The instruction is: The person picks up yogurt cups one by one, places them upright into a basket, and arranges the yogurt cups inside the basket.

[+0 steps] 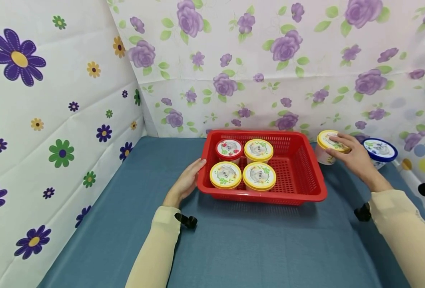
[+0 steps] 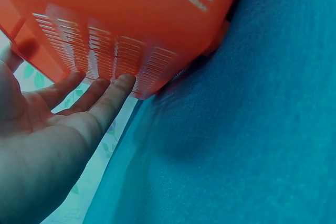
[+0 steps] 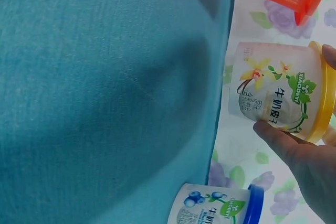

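Observation:
A red plastic basket [image 1: 311,176] with slotted walls stands on the blue cloth. At its left end my left hand [image 1: 185,182] has its thumb at the rim, and its fingers [image 2: 113,95] press the outer wall beneath. Inside, on the left side, sit a red-lidded cup [image 1: 229,149] and three yellow-lidded cups [image 1: 258,149]. Just right of the basket my right hand [image 1: 356,158] grips another yellow-lidded cup [image 3: 278,85] around its lid and side. In the right wrist view that cup hangs above the cloth, with flowers printed on its side.
A blue-lidded cup [image 1: 379,150] with blueberries on its label stands behind the right hand. Flowered sheets [image 1: 226,84] hang at the back and left. The blue cloth [image 1: 262,248] covers the table in front of the basket.

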`<action>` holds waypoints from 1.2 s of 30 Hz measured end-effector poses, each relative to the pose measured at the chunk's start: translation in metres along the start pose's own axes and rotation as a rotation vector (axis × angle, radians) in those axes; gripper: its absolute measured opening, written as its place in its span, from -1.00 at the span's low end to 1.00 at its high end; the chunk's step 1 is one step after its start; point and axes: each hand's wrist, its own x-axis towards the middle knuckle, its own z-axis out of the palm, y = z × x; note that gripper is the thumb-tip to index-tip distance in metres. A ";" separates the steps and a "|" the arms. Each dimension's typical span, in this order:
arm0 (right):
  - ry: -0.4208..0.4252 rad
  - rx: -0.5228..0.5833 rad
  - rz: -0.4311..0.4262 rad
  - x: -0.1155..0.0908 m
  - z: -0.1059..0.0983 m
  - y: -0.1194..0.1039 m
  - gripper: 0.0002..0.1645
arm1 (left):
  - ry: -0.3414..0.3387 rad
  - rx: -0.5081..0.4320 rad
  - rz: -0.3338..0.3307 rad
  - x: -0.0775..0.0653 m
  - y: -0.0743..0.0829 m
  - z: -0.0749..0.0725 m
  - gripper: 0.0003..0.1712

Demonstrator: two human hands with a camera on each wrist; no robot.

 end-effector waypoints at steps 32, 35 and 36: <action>0.053 0.043 -0.093 0.011 -0.021 -0.061 -0.26 | 0.011 0.001 -0.006 -0.001 0.001 0.001 -0.33; 0.050 0.050 -0.103 0.011 -0.023 -0.070 -0.27 | 0.009 0.004 -0.002 -0.001 0.001 0.001 -0.32; 0.049 0.052 -0.106 0.012 -0.023 -0.073 -0.27 | 0.008 0.006 -0.001 -0.001 0.001 0.000 -0.32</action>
